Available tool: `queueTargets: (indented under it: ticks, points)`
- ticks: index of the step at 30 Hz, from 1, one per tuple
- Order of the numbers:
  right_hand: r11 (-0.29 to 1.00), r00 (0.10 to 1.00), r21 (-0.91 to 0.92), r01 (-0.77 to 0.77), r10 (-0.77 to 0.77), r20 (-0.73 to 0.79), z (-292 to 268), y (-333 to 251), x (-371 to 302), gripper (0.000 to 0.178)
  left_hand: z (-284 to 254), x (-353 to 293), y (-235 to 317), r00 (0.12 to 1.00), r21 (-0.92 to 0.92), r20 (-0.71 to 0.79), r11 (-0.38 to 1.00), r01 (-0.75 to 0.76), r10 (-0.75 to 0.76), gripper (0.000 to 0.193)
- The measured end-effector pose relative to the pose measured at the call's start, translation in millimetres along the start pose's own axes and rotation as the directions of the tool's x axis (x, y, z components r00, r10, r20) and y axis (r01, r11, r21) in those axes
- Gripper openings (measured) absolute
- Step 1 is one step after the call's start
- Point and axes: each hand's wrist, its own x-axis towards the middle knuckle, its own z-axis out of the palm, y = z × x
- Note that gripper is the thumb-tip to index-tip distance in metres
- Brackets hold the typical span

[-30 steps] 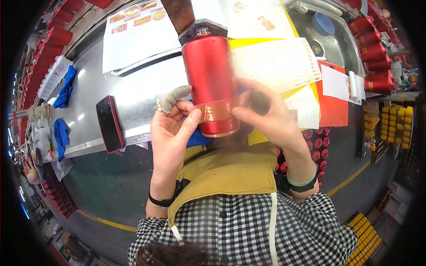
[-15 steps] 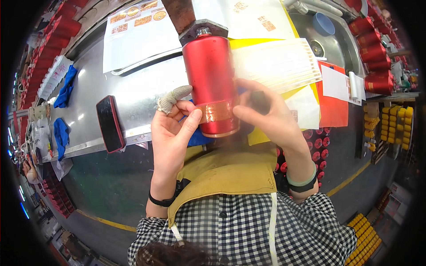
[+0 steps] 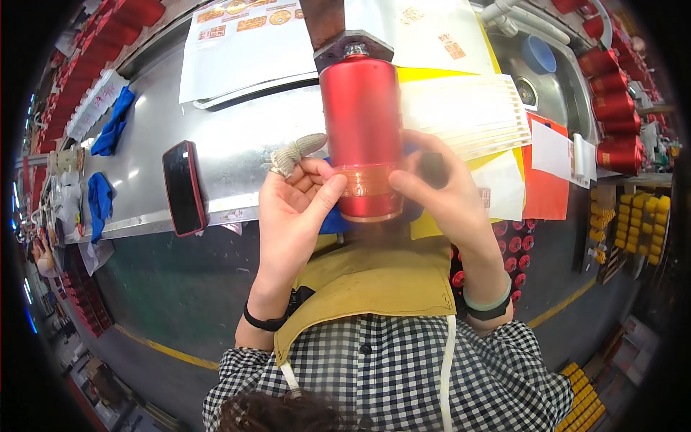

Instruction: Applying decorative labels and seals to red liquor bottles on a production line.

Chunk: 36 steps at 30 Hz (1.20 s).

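Note:
A red cylindrical bottle (image 3: 361, 108) hangs from a metal holder (image 3: 354, 45) at its neck, its base toward me. Round its lower part runs a shiny copper-gold strip (image 3: 366, 181). My left hand (image 3: 294, 209) is closed at the bottle's left side, thumb tip on the strip's left end; one finger wears a knitted cover (image 3: 296, 155). Closed about the other side, my right hand (image 3: 448, 191) has its thumb against the strip's right end. A dark cover (image 3: 432, 170) is on one of its fingers, and other fingertips are hidden behind the bottle.
A phone (image 3: 183, 189) and blue cloths (image 3: 101, 205) lie on the metal bench (image 3: 144, 169) at left. Sheets with gold labels (image 3: 252, 43) lie beyond; a ribbed white sheet (image 3: 468, 111) is at right, near a sink with a blue bowl (image 3: 538, 54). Red bottles (image 3: 617, 115) stand far right.
The whole view has shifted, so the bottle and both hands appear a little farther right. Both thumbs stay at the ends of the copper-gold strip.

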Motion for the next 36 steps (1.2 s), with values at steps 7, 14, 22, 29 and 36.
queueTargets:
  ticks: [7, 14, 22, 29, 36]
  points:
    - [1.0, 1.0, -0.008, -0.004, 0.004, 0.011, 0, 1, 1, 0.06, -1, 0, -3, 1.0, 0.008, 0.006, 1.0, -0.027, 0.027, 0.053]
    - [1.0, 1.0, 0.004, -0.011, 0.011, 0.008, -1, 0, 1, 0.061, -6, -12, -26, 0.872, 0.582, 0.127, 0.676, -0.451, 0.472, 0.066]
    - [1.0, 1.0, -0.014, 0.011, -0.011, 0.022, -4, 2, 2, 0.061, -4, -15, -58, 0.797, 0.72, 0.261, 0.439, -0.537, 0.545, 0.085]
    - [0.995, 0.999, -0.101, 0.007, -0.002, 0.048, -8, 0, 3, 0.062, 15, -9, -36, 0.78, 0.728, 0.215, 0.436, -0.529, 0.588, 0.087]
    - [0.902, 0.97, -0.365, 0.229, -0.245, 0.004, -5, -7, -3, 0.057, 8, -13, -54, 0.762, 0.741, 0.187, 0.42, -0.523, 0.619, 0.074]
